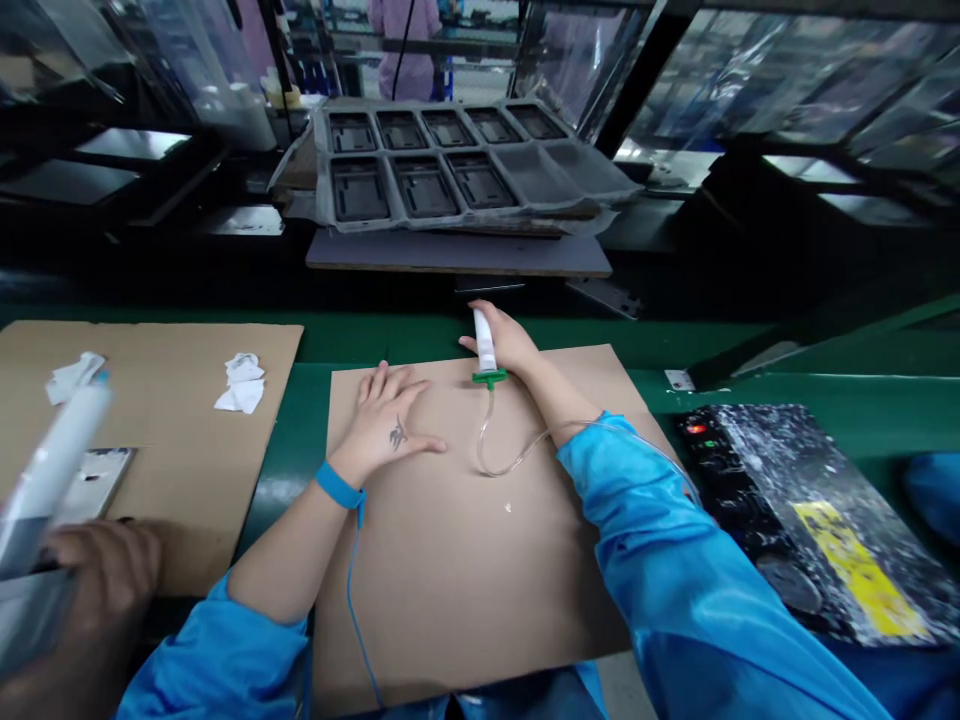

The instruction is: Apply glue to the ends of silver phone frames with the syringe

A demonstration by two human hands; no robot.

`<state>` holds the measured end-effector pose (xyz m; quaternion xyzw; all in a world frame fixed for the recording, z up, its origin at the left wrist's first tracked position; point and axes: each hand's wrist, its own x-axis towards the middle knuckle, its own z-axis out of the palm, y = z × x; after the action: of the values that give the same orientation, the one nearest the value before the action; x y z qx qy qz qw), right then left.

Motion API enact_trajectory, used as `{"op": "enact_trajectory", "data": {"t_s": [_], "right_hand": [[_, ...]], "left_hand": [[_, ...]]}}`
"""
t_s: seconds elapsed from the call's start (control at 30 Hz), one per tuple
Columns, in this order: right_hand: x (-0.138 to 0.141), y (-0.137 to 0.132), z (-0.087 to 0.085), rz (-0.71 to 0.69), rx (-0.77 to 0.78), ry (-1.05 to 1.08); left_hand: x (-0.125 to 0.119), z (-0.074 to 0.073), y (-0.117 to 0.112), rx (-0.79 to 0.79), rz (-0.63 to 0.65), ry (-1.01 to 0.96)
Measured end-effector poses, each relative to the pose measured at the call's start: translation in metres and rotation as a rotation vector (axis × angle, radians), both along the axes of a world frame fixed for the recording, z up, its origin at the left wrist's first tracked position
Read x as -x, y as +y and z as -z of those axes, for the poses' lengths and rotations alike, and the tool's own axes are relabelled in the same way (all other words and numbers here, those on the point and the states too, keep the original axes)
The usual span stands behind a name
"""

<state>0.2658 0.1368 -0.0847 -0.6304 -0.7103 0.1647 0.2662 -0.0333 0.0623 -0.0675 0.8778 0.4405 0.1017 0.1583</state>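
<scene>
My left hand (pixel 387 424) lies palm down with its fingers spread on a sheet of brown cardboard (pixel 465 560). A blue wrist strap (pixel 341 487) with a cord sits on that wrist. Near the sheet's far edge, my right hand (pixel 510 338) is closed around a white dispensing syringe (pixel 484 342). A green cap (pixel 490 378) is on the syringe's near end, and from it a clear thin tube (pixel 517 458) loops over the cardboard and past my right forearm. The syringe's far tip is hidden by my fingers or too small to make out.
A control box (pixel 832 520) spattered with white stands right. Behind, a plastic tray (pixel 517 175) holds several black frames. At left, another person's hand (pixel 112 570) holds a blurred white tool (pixel 56 460) over a second cardboard sheet (pixel 180 440) with crumpled tissues (pixel 244 383).
</scene>
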Motion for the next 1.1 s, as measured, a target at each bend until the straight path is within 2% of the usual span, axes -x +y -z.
{"op": "enact_trajectory", "data": {"t_s": [0.2,0.47,0.63,0.73,0.87,0.97,1.1], "right_hand": [[-0.001,0.019,0.005,-0.034,0.022,0.013],[-0.019,0.033,0.019,0.151,-0.009,0.002],[-0.033,0.049,0.030,0.213,-0.092,-0.035],[-0.037,0.053,0.030,0.229,-0.109,-0.038],[-0.028,0.033,0.019,0.198,-0.069,-0.062],[-0.011,0.002,0.013,0.087,-0.035,-0.083],[0.005,-0.045,0.010,-0.055,-0.102,-0.048]], "left_hand": [[-0.005,-0.002,-0.003,0.060,0.041,0.087],[-0.007,0.001,-0.007,0.037,0.048,0.042],[-0.007,0.002,-0.009,0.019,0.033,0.046],[-0.007,0.003,-0.009,0.015,0.023,0.060],[-0.006,0.003,-0.008,0.032,0.014,0.076],[-0.007,0.000,-0.007,0.066,0.024,0.093],[-0.007,-0.004,-0.007,0.109,0.048,0.081]]}}
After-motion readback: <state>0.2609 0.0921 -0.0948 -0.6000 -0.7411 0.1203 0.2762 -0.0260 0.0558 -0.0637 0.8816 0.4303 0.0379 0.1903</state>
